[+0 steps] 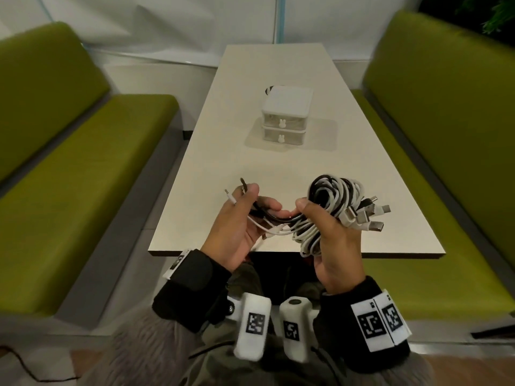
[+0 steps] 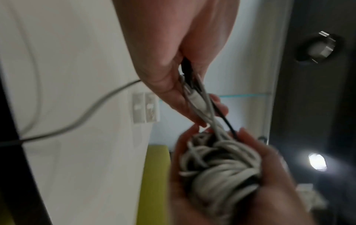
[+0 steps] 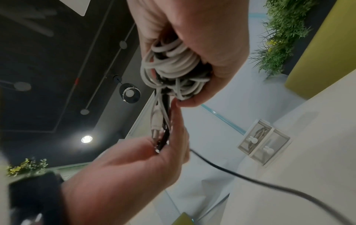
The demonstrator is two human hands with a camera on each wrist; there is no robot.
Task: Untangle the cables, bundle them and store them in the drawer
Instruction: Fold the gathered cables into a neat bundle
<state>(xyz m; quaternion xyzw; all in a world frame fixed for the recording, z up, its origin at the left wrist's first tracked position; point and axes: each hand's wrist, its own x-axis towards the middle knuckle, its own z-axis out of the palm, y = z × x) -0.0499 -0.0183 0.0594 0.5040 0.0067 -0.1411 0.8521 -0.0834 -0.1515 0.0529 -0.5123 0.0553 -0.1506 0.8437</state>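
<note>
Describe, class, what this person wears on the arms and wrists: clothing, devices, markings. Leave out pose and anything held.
Both hands are bare: left hand, right hand. Each forearm has a black cuff over a fuzzy grey sleeve. White tags printed with black square code markers wrap the right wrist. A white padded camera unit with a similar marker sits under each wrist.

Black cuffs (image 1: 189, 288), white wrist cameras (image 1: 252, 325), square-coded tags (image 1: 369, 323)

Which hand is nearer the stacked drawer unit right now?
Right, slightly. The right hand grips the cable bundle nearly straight below the drawer unit; the left hand sits farther left.
</note>
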